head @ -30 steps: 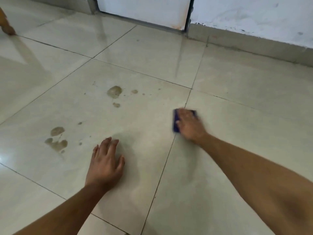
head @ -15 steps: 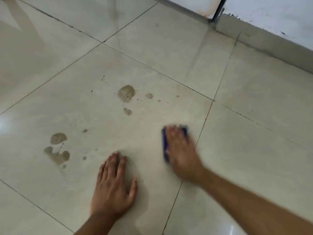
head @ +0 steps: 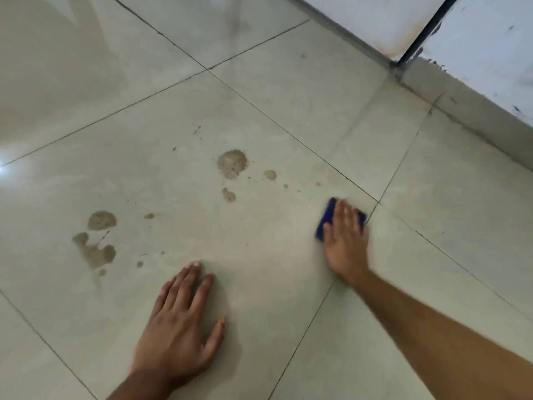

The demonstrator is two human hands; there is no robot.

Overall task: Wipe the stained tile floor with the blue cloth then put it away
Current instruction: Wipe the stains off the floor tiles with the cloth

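Right hand [head: 344, 241] flat, fingers straight, pressing cloth [head: 324, 223] onto floor [head: 288, 96] near the grout cross. Slid left half a second back, now out to the right again, so still scrubbing one strip. Left hand [head: 178, 324] planted flat, fingers spread, holding nothing, unmoved. Stains [head: 232, 164] and [head: 98, 243] well left of cloth, untouched. Wipe barely begun; strokes probably need to shift left. Put-away pending.

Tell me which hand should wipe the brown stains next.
Right. The right hand already presses flat on the blue cloth, probably a short sweep from the nearest brown stain. The left hand lies flat on the tile floor, bracing, holding nothing.
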